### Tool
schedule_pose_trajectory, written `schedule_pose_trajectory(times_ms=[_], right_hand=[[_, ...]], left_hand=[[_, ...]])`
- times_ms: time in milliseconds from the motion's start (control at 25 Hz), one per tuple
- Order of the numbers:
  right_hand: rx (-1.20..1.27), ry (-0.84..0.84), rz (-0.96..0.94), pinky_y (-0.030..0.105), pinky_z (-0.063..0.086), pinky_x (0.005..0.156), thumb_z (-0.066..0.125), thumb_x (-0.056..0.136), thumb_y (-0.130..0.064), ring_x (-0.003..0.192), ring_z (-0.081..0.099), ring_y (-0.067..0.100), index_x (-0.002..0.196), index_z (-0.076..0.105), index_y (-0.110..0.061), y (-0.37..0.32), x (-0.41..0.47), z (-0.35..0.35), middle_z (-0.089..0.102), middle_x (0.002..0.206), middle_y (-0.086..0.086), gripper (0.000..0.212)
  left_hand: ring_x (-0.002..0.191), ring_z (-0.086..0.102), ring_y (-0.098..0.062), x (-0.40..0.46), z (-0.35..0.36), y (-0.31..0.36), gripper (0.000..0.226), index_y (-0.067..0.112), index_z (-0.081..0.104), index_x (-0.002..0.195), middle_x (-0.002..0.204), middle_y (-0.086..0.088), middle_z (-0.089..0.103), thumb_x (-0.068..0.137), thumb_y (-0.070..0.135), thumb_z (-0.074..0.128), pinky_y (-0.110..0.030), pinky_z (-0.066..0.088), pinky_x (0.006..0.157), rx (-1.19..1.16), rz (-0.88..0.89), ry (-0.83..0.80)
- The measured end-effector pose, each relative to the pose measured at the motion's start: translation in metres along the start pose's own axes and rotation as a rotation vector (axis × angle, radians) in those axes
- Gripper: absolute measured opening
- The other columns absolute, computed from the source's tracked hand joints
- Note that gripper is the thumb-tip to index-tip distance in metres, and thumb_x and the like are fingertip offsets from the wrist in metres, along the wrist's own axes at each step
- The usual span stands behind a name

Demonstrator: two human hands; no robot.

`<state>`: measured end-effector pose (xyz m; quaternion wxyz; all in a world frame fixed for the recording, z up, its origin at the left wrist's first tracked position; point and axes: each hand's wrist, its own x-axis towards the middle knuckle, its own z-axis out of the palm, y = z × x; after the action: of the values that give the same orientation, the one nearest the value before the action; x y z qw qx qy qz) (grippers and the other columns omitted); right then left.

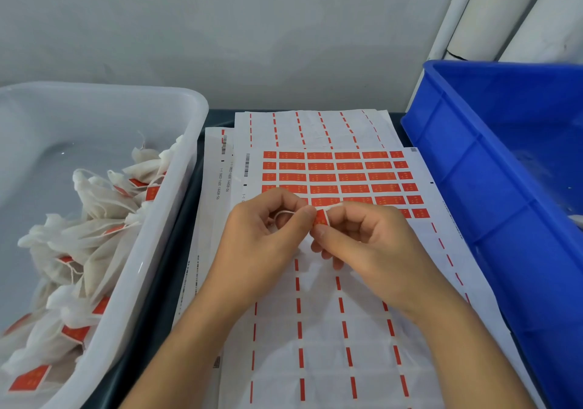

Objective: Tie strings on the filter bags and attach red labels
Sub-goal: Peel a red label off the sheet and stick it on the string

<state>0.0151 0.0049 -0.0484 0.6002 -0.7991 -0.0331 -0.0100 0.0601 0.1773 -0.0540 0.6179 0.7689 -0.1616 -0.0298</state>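
We judge the main risk is the label [321, 218] folding crooked or sticking to skin: it is tiny, adhesive, and pinched from both sides at once. If the string [285, 213] slips out of the fold before the halves meet, the tag closes on nothing. We can't tell if the string already sits inside the fold.

Largest first. Blue crate [492, 168] on the right: mostly hidden inside, only a pale scrap shows at its right edge, contents unclear. White tub [189, 143] on the left: holds a heap of finished bags [94, 219], many with red tags showing.

Between the two, label sheets [315, 329] lie stacked; the top one keeps red labels only in its upper rows, and the rest is peeled to thin red strips.

Left hand [268, 228]: fingers curled, thumb and forefinger pinching the label's left edge, string looping through the grip. Right hand [356, 235]: curled too, pinching the label's right edge. Both hover over the sheets, centre frame. Any bag in hand is hidden behind the fingers.
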Motion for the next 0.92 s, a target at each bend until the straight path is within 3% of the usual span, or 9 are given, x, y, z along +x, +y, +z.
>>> schedule_pose_trajectory(times_ms=[200,400,560,680,920], right_hand=[[0.029,0.016,-0.001,0.020,0.060,0.072,0.070,0.096,-0.029,0.090,0.073,0.012,0.097,0.075,-0.031,0.0015,0.0006,-0.0009,0.077,0.091,-0.012,0.005],[0.104,0.070,-0.027,0.024,0.061,0.072,0.064,0.092,-0.036,0.090,0.073,0.013,0.096,0.074,-0.032,-0.0011,0.0012,-0.0010,0.076,0.092,-0.012,0.011],[0.008,0.139,-0.049,0.021,0.059,0.070,0.070,0.097,-0.023,0.089,0.072,0.011,0.090,0.073,-0.033,0.0017,0.0022,-0.0007,0.075,0.088,-0.012,0.012],[-0.050,0.190,-0.082,0.018,0.059,0.070,0.071,0.096,-0.021,0.091,0.071,0.010,0.088,0.073,-0.033,0.0027,0.0021,0.0005,0.074,0.086,-0.015,0.014],[-0.067,0.198,-0.124,0.014,0.057,0.070,0.071,0.093,-0.025,0.093,0.070,0.007,0.090,0.071,-0.033,0.0034,0.0023,0.0034,0.072,0.086,-0.018,0.008]], left_hand=[[0.082,0.069,-0.014,-0.0004,-0.0004,0.0020,0.019,0.025,0.073,0.081,0.081,0.004,0.072,0.098,0.018,0.069,-0.023,0.057,0.073,-0.017,-0.009,0.017],[0.084,0.067,-0.017,-0.0008,-0.0009,0.0034,0.014,0.024,0.074,0.084,0.082,0.004,0.073,0.097,0.020,0.069,-0.033,0.057,0.079,0.035,0.012,-0.003],[0.093,0.069,-0.010,-0.0024,0.0007,0.0056,0.012,0.028,0.074,0.087,0.087,0.012,0.074,0.095,0.021,0.070,-0.013,0.052,0.082,0.086,0.054,-0.012],[0.098,0.067,-0.005,-0.0029,0.0021,0.0057,0.013,0.032,0.072,0.086,0.090,0.017,0.072,0.094,0.021,0.072,-0.006,0.048,0.084,0.128,0.067,0.017],[0.094,0.066,-0.008,-0.0042,0.0025,0.0075,0.007,0.030,0.069,0.085,0.087,0.014,0.069,0.088,0.025,0.070,-0.020,0.054,0.076,0.194,0.094,0.038]])
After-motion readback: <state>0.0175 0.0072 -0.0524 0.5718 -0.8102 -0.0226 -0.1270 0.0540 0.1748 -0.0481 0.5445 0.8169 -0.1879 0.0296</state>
